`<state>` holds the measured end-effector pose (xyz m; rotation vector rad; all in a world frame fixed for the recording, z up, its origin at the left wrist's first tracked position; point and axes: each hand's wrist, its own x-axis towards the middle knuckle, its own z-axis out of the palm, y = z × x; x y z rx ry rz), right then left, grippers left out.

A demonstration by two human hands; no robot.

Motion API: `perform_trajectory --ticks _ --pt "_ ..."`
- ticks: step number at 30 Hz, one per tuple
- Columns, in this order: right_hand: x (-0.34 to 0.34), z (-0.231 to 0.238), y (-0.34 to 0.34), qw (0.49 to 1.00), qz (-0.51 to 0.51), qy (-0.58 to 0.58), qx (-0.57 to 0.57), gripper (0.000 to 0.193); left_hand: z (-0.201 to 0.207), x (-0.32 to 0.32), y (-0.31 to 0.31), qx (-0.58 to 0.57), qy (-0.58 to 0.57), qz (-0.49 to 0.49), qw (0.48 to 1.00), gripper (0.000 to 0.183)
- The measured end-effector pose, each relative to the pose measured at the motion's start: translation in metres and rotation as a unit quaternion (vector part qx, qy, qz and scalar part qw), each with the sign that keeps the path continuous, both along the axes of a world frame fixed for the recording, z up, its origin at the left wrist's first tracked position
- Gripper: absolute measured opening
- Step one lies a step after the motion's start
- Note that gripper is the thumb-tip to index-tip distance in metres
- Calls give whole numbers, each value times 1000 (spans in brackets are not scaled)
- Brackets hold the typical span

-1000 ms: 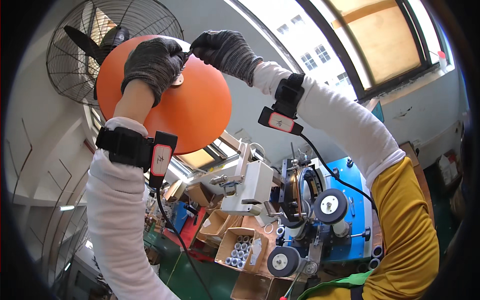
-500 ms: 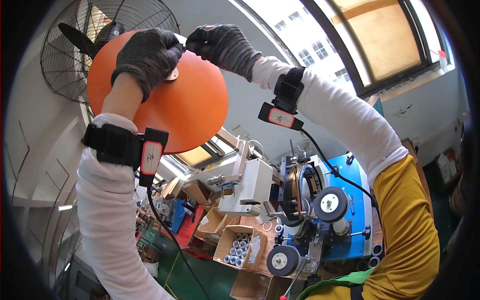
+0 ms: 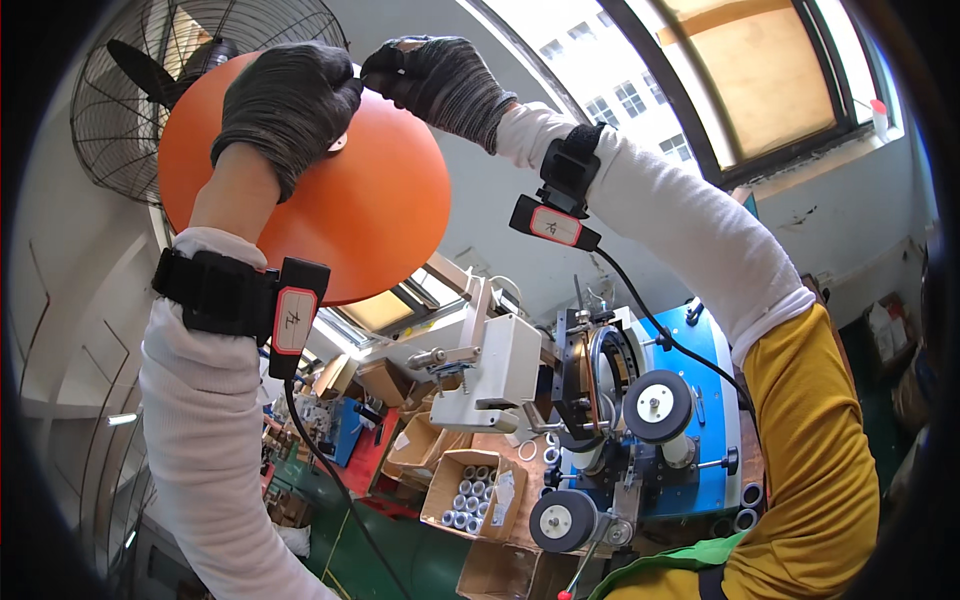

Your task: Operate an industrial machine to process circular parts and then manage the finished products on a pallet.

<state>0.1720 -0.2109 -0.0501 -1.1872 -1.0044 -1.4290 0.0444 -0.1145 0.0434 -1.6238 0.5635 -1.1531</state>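
Observation:
Both my arms are raised in front of a large smooth orange disc (image 3: 360, 225) with a small pale fitting (image 3: 339, 143) near its middle. My left hand (image 3: 285, 112), in a dark grey knit glove, is closed in front of the disc's upper part. My right hand (image 3: 438, 88), gloved alike, is closed just to the right, at the disc's upper edge. The fingertips of the two hands nearly meet. Whatever they pinch is too small or hidden to make out.
A black wire-cage fan (image 3: 115, 110) stands behind the disc. Below is a machine with a blue base plate (image 3: 705, 400), black rollers (image 3: 658, 406) and a ring. A cardboard box (image 3: 440, 497) holds several rolls. Cables (image 3: 335, 475) hang from my wrist straps. A window (image 3: 750, 85) is at upper right.
Both hands and the disc appear slightly higher and further left in the picture, as does the background. The fingertips stay close together and both hands remain closed.

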Motion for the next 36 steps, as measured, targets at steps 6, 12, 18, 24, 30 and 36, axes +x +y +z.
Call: perform_trajectory --ticks 6,12,18,24,30,36 --pt "-7 -11 3 999 -44 -17 21 18 16 4 -6 -242 196 -31 950 19" --pt "-3 2 11 1000 -4 -6 0 21 39 28 4 -270 289 -35 918 19" --pt "5 11 5 998 42 -34 -13 24 43 26 6 -243 321 -22 915 20" --pt "-41 29 -16 960 -256 -87 -70 32 36 -16 9 -211 171 -115 955 20" --pt "-44 49 -17 908 136 343 -198 34 22 -76 35 -360 134 -310 870 21" --pt "-24 22 -41 891 50 421 -160 33 -31 -118 78 -199 -7 -295 934 16"
